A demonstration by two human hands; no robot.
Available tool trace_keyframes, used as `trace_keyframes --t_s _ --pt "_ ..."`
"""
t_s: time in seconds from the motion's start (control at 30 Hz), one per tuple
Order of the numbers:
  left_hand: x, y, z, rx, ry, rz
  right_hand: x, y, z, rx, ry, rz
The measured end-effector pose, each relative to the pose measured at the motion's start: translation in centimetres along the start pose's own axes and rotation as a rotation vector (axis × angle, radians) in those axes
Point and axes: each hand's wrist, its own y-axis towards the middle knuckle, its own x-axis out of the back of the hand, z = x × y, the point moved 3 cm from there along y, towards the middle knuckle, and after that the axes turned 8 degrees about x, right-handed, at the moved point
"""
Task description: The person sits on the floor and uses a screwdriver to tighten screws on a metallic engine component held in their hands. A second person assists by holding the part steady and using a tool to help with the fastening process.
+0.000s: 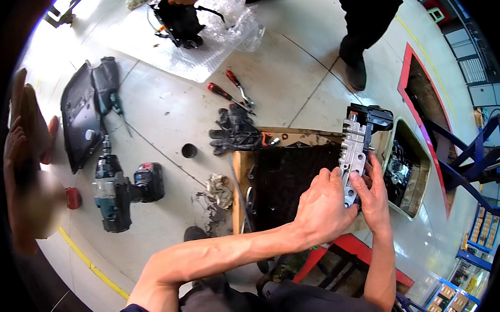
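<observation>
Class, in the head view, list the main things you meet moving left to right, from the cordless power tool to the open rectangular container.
Cordless power tool → small black cup → dark gloves → silver metal part → open rectangular container.

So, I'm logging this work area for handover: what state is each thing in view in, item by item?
Metal block: held by the left hand and right hand
Cordless power tool: lying on its side, battery attached
Dark gloves: unworn, lying loose
Bin: open, dark parts inside
Rag: crumpled on the floor
Bubble wrap: spread out, partly under a black assembly
Red-handled tools: lying on the floor
</observation>
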Motion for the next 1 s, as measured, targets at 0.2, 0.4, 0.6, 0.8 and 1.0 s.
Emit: trace_keyframes --t_s 0.2,0.4,0.6,0.8,1.0 --pt "-2.2 -0.9 -0.5 -0.183 -0.169 0.032 1.5 -0.7 0.1 0.018 -0.027 -0.06" --pt "-4.3 -0.6 0.1 -0.158 -0.407 0.164 3.8 -1.5 -0.4 -0.019 -0.111 -0.156" --pt "-4.4 -0.1 1.4 -0.023 -0.607 0.447 4.2 -2.2 0.9 -0.065 -0.461 -0.249" --pt "0.2 2.6 7.4 -0.037 -0.453 0.068 4.4 -3.2 0.3 -0.039 -0.37 -0.268" --pt "8.8 5.8 14.8 0.041 0.016 -0.476 7.6 -3.9 -0.7 -0.071 -0.299 -0.24"
